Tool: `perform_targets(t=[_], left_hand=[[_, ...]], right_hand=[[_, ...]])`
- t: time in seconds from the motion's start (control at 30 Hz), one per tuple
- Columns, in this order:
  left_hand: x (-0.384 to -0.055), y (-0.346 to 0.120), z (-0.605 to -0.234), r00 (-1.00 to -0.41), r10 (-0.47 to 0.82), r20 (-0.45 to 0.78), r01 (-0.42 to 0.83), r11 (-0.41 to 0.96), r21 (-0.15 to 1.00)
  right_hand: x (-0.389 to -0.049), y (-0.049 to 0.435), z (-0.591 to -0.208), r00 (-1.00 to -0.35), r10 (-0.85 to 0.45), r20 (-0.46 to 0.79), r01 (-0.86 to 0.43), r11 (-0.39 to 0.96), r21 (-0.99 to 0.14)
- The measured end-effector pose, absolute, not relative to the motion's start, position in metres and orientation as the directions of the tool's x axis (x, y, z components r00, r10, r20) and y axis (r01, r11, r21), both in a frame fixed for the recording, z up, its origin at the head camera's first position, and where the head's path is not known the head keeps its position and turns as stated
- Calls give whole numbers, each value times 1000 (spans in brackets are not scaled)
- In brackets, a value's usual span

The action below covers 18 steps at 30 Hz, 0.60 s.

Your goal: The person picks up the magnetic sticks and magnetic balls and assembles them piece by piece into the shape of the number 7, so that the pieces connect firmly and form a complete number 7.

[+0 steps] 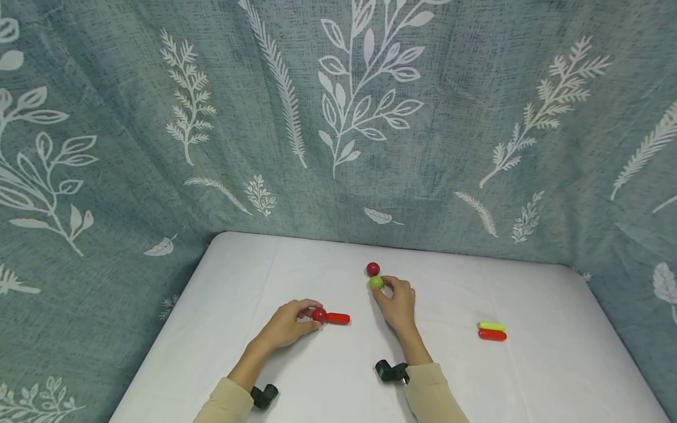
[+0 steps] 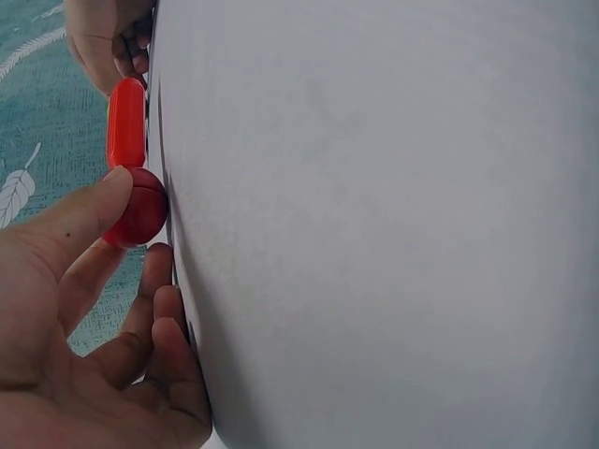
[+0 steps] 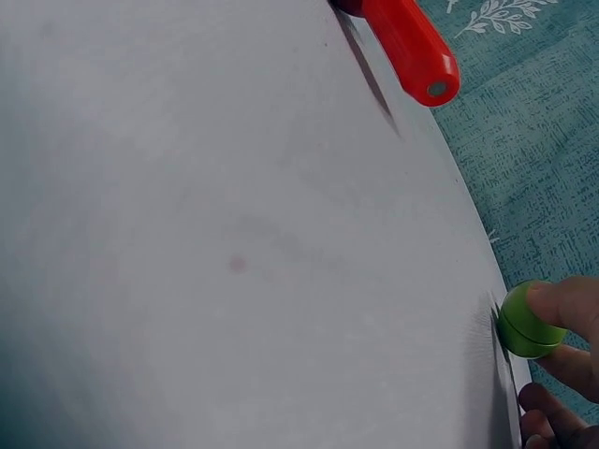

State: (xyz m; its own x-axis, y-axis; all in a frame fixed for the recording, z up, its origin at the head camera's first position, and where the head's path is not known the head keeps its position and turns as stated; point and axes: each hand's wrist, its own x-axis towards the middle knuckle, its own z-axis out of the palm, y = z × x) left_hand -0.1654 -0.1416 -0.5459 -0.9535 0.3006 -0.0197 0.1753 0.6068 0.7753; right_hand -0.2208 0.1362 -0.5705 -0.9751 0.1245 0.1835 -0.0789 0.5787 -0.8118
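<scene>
My left hand (image 1: 288,324) pinches a dark red ball (image 2: 140,208) between thumb and fingers. A bright red plastic rod (image 1: 338,318) sticks out from the ball's far side, end against it; a round grey spot marks the rod's free tip in the right wrist view. Farther back and to the right, my right hand (image 1: 398,301) pinches a green ball (image 3: 531,320) with a seam line around it. Just behind the green ball is a second dark red ball (image 1: 372,269), which it slightly overlaps in the head view.
On the right part of the white table (image 1: 555,364) a yellow-green rod (image 1: 491,326) and another red rod (image 1: 492,335) lie side by side. A teal curtain (image 1: 433,176) with white leaf prints hangs along the table's back and sides.
</scene>
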Motion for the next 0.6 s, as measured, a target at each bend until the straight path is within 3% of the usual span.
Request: perform_targets(t=[0.37,0.6], left_hand=[[-166,-142,-545,-954,298,-44,157,617,771],[-168,-143,-544,-949,311,-46,161,605,780]], right_hand=[[-205,140,-555,-975,117,190,-93,562,-822],[-192,142,-550,-990,103,99,-27,543,-840]])
